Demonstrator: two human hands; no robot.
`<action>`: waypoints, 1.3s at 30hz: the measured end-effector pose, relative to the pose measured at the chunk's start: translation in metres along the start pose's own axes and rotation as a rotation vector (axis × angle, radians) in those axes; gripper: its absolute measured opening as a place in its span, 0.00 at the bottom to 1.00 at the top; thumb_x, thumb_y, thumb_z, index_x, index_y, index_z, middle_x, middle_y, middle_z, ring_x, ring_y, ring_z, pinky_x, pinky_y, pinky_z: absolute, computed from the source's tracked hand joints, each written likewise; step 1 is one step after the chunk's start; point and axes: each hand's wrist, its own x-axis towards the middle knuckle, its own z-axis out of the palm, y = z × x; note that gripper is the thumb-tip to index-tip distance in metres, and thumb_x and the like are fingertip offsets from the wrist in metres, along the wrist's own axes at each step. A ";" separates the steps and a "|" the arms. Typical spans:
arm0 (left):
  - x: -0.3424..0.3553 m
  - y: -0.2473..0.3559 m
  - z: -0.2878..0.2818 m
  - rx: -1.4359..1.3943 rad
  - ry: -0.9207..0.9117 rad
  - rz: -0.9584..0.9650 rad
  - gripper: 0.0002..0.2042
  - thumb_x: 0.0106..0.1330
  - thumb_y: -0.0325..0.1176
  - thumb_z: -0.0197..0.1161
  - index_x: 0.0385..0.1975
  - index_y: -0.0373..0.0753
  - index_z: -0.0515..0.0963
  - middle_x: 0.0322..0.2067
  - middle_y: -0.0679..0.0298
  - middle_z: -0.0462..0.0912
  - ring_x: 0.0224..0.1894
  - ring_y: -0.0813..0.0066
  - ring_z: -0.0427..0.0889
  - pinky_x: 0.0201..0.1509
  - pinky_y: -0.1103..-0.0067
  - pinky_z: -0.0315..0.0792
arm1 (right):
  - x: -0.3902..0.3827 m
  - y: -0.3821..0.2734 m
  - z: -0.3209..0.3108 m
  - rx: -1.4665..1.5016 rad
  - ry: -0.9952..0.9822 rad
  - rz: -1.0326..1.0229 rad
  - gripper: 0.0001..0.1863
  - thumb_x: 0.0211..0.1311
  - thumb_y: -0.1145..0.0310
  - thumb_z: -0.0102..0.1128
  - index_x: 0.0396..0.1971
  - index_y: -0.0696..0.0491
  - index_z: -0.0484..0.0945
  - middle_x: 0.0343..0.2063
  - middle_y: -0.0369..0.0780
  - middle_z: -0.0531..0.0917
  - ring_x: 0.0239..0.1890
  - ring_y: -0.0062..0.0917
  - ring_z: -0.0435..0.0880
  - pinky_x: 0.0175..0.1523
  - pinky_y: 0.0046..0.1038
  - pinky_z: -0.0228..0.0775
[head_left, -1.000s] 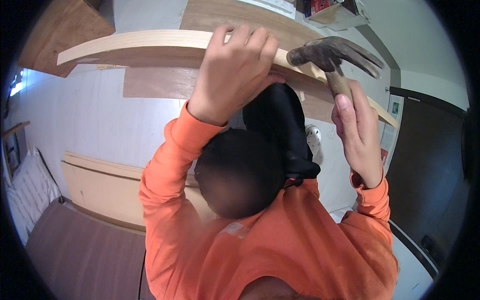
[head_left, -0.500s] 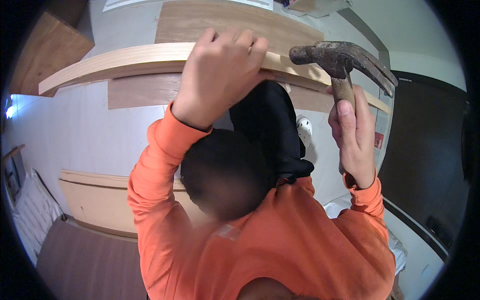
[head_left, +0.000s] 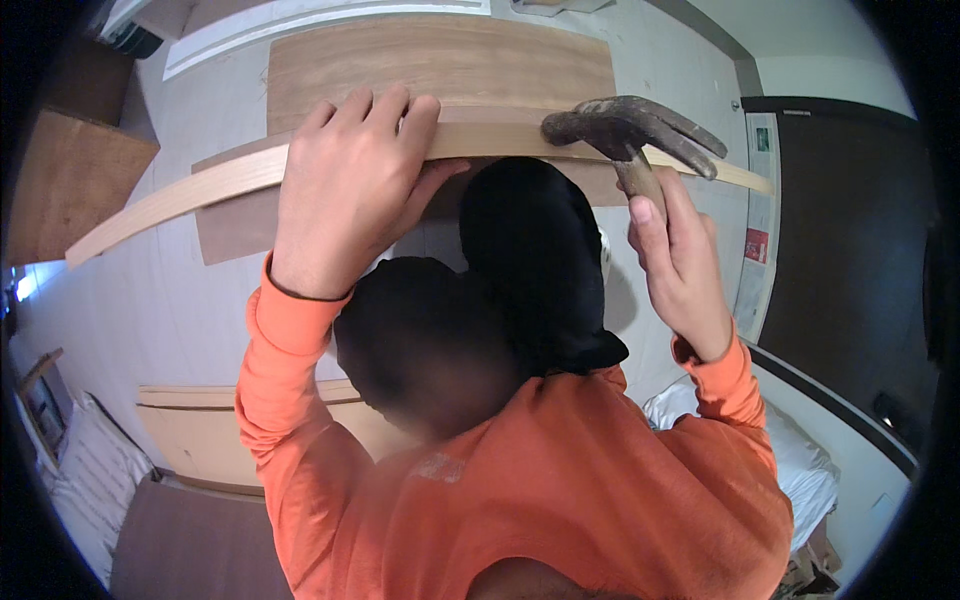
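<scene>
My left hand (head_left: 345, 195) is closed over a long, pale wooden board (head_left: 180, 202) that runs crosswise above my bent, black-clad legs (head_left: 525, 245). My right hand (head_left: 680, 265) grips the handle of a worn, dark claw hammer (head_left: 635, 135). The hammer's striking face sits over the board to the right of my left hand; whether it touches the wood I cannot tell. My left thumb shows under the board's near edge.
Plywood sheets (head_left: 435, 65) lie on the floor (head_left: 200, 330) beyond the board. A wooden box (head_left: 75, 185) stands at left, stacked pale panels (head_left: 200, 435) lower left, and a dark door (head_left: 840, 270) at right. White bundles (head_left: 800, 480) lie at lower right.
My left hand and the board have moved left and down in the picture. The hammer has shifted slightly left, still in my right hand. The surroundings have shifted in view too.
</scene>
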 end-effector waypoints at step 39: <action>0.089 0.077 0.013 -0.286 -0.349 0.203 0.36 0.61 0.59 0.66 0.56 0.32 0.73 0.35 0.54 0.80 0.33 0.54 0.84 0.35 0.67 0.77 | -0.021 0.076 -0.079 -0.074 0.117 -0.214 0.18 0.69 0.72 0.60 0.55 0.65 0.74 0.22 0.50 0.81 0.22 0.43 0.83 0.29 0.34 0.71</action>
